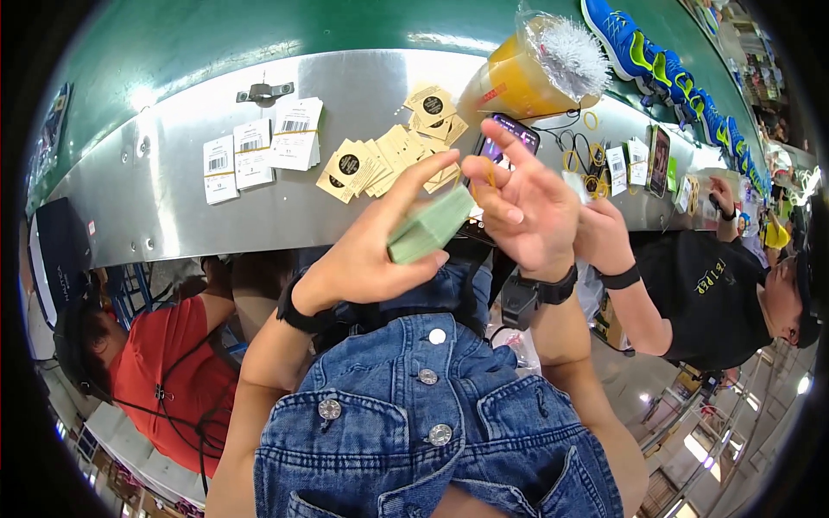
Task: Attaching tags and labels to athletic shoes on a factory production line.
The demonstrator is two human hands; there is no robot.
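A stack of pale green paper tags [432, 226] is gripped in my left hand [367, 250], between the thumb and the fingers; its edge is blurred. Close beside it, my right hand [531, 207] is raised palm up with curled fingers, and a thin yellow rubber band [490, 176] shows at them. Whether the band also loops round the stack is not clear. Just beyond my hands, tan tags with black round marks [350, 164] lie fanned out on the metal table [186, 207]. A phone [518, 134] lies partly behind my right hand.
White barcode tags [296, 134] in banded bundles lie at the left. A yellow container [518, 73] in clear plastic stands at the back, near several blue shoes [622, 39]. Loose rubber bands [596, 157] lie right. Co-workers sit on both sides, one in red [177, 363], one in black [704, 293].
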